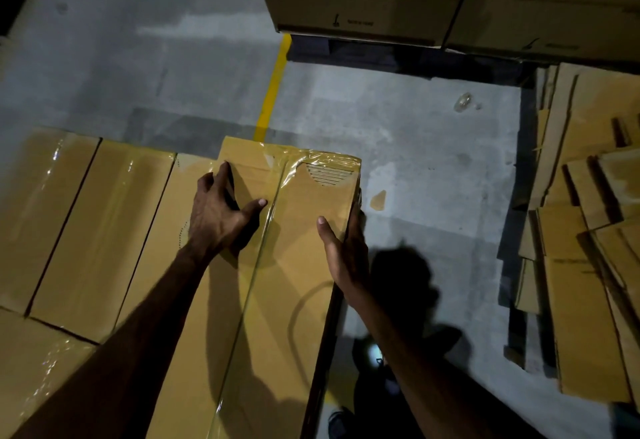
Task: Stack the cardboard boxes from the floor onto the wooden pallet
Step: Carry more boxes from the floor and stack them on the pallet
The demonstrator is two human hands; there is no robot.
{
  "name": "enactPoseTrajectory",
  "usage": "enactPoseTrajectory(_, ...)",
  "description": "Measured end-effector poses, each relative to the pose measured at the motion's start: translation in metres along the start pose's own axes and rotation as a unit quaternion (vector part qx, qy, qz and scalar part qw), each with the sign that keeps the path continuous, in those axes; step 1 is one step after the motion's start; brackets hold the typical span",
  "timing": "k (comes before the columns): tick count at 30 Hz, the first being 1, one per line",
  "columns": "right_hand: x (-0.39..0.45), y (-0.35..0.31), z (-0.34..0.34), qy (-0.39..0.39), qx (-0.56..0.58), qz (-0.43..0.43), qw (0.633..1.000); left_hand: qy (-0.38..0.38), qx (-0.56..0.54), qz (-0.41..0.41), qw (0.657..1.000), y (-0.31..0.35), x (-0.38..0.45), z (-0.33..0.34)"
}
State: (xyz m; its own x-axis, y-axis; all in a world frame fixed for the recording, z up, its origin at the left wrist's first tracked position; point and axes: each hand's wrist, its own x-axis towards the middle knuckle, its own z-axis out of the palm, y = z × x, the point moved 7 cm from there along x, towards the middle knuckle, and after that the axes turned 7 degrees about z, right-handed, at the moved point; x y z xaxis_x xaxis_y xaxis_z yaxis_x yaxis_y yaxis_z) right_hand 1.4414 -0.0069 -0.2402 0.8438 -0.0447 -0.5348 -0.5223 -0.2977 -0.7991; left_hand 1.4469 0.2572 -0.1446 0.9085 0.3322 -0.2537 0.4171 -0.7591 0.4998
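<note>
1. Step in hand looks like seating a box into the row. It's a long taped carton lying flat alongside its neighbours, so it's already up on the stack, not on the floor. The pallet itself can't be seen under them.
2. Left hand is spread flat on the box top, fingers out, thumb near the tape seam. Pressing, not grasping.
3. Right hand has its grip on the box's right edge: thumb on top, fingers wrapped down the side.
4. The box's far end pokes out a little past the neighbours, so the next move is probably a slide back toward the person to square it up.
5. That calls for keeping the left palm down so it doesn't tip, since nothing supports it right of the right-hand grip.
6. Further right of that grip, flattened cardboard lies well apart.
</note>
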Motion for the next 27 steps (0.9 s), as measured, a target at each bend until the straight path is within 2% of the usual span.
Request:
enactPoseTrajectory(9,0.0,0.001,-0.002,-0.006,-0.019,0.007,1.0,-0.006,0.0,-0.008,1.0,-0.008,0.003,0.004)
enactPoseTrajectory(16,-0.012,0.001,-0.007,-0.051,-0.056,0.039,0.996,0.024,0.046,-0.034,0.998,-0.009,-0.022,0.006)
enactPoseTrajectory(20,-0.041,0.007,-0.015,-0.067,-0.108,0.043,0.991,0.041,0.052,-0.052,0.996,-0.03,-0.074,0.008)
enactPoseTrajectory(27,-0.136,0.031,-0.02,-0.128,-0.164,0.054,0.977,0.037,0.048,-0.106,0.993,-0.097,-0.219,0.005)
